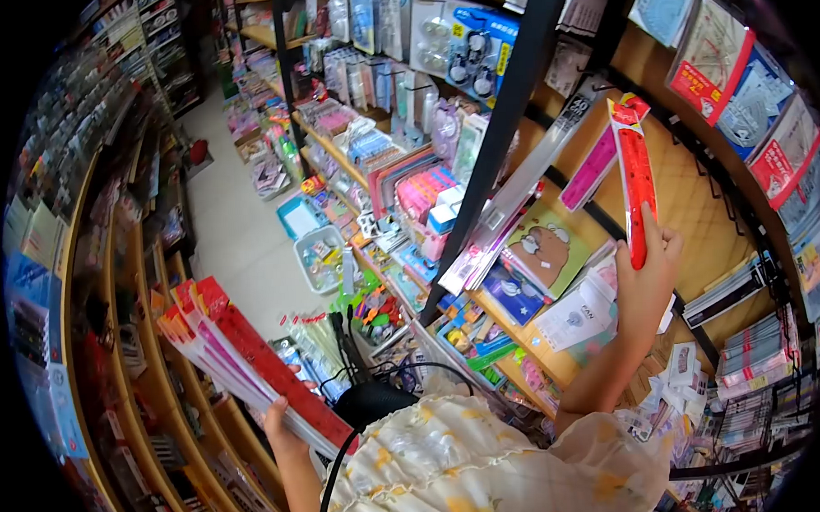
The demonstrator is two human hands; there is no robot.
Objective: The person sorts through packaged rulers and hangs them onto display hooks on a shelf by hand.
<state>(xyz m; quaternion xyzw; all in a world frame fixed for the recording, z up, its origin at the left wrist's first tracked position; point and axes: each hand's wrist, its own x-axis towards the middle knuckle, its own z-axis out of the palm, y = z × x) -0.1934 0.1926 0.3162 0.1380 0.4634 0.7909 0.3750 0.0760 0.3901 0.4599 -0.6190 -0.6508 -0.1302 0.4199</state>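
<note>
My left hand (pixel 280 425) is closed round a bundle of long flat packets (pixel 246 356), red with dark specks on one side and white and purple on the other. It is low on the left, in front of my body. On the right, my right hand (pixel 649 257) grips the lower part of a long, narrow red packet (pixel 635 180) with dark specks, held upright against the rack. The packet's top is near a hook. Beside it hangs a similar pink packet (pixel 589 168), and further left are long clear sleeves (pixel 529 184). What the packets contain is unclear.
A black rack post (pixel 504 117) stands left of the hanging sleeves. Notebooks (pixel 545 251) and papers lie on the wooden shelf. Bins of small toys (pixel 322 259) sit beside the aisle floor (pixel 233 226). Wooden shelving (pixel 153 391) lines the left, and carded packs (pixel 715 60) hang right.
</note>
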